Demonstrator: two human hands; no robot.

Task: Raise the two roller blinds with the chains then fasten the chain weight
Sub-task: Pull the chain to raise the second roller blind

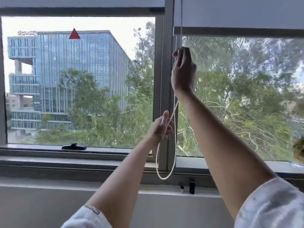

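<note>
Two grey roller blinds hang at the top of the window. The left blind [82, 4] is rolled higher, its bottom bar near the top edge. The right blind [238, 14] hangs lower, its bottom bar at about a seventh of the way down. A white bead chain [175, 145] drops beside the central mullion and loops just above the sill. My right hand [183, 71] is raised high and shut on the chain just below the right blind's bar. Lower down, my left hand [162, 127] is closed on the other strand. A small dark chain weight [191, 186] stands on the ledge below the loop.
The grey window frame and mullion [167, 96] stand between the two panes. A black window handle [74, 146] lies on the left sill. A plant in a glass dish [298, 153] sits at the right edge of the sill. A small silver piece [182, 189] stands beside the weight.
</note>
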